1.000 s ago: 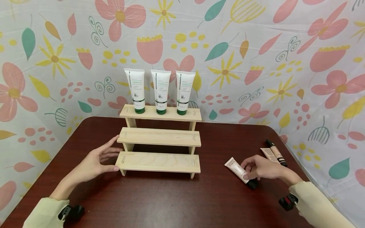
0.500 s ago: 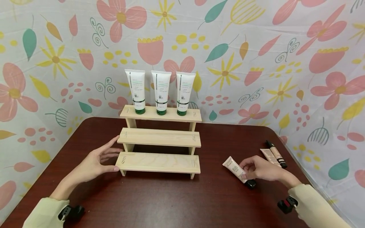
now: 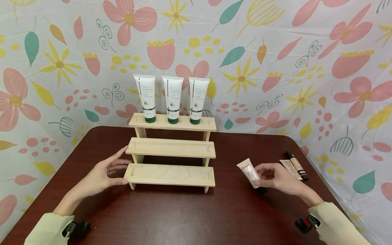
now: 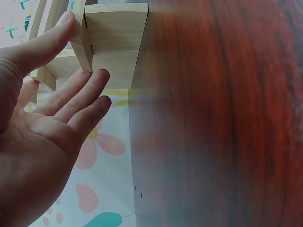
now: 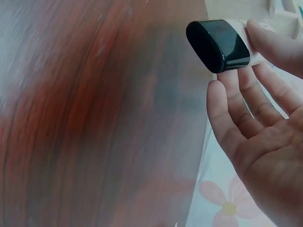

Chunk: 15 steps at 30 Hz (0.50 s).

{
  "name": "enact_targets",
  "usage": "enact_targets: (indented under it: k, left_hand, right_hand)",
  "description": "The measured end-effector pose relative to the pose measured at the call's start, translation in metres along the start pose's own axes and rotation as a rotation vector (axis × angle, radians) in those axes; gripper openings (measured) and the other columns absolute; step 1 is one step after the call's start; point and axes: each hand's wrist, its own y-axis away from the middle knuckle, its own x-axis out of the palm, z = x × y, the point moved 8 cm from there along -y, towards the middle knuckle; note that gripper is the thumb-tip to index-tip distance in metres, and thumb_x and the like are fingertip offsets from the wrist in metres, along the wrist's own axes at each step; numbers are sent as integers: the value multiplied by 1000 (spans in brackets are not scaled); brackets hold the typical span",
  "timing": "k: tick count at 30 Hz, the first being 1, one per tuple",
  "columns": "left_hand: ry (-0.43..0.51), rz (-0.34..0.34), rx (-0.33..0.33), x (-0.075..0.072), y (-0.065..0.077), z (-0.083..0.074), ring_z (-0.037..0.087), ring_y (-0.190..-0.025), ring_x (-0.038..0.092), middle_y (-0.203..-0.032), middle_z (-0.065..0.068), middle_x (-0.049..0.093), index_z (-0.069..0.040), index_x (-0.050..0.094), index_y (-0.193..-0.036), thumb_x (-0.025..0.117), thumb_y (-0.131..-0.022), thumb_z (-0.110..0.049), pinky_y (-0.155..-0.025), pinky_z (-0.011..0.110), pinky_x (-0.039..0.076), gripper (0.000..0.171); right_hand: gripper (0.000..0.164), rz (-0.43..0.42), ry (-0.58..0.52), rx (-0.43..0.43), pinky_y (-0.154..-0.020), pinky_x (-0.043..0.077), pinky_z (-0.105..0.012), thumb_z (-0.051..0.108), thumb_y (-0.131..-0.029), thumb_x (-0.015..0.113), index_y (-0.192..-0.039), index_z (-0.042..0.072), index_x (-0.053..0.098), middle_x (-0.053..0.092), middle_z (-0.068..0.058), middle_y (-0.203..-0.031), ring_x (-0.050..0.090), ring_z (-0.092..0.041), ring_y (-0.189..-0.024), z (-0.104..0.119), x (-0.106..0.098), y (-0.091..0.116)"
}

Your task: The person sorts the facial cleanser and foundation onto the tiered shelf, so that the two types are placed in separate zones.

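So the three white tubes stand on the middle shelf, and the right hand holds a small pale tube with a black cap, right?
Not quite: the head view shows the three white tubes standing on the top shelf, not the middle shelf. The right hand does hold a small pale tube with a black cap.

One tube (image 3: 248,173): we record it shifted left and farther off than a second ago, tipped more upright, less of its black cap (image 3: 262,191) showing from above. One right hand (image 3: 274,177): we find it moved left alongside.
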Motion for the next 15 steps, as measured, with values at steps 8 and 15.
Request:
enact_targets:
  k: [8,15]
  left_hand:
    - [10,1,-6,0,1,1,35,-121,67,-136,16,67,-27,26,-170,92,-83,-12,-100,20,47,110]
    - [15,2,-5,0,0,1,35,-121,67,-136,17,66,-27,26,-169,92,-84,-12,-101,21,48,109]
  right_hand:
    - [25,-89,-30,-20,-69,56,-32,10,-89,86,-111,10,74,72,-6,-93,68,-21,-80,21,5,-10]
    - [27,-122,-63,-27,-71,57,-33,9,-91,85,-115,9,73,73,-9,-96,70,-23,-82,39,12,-20]
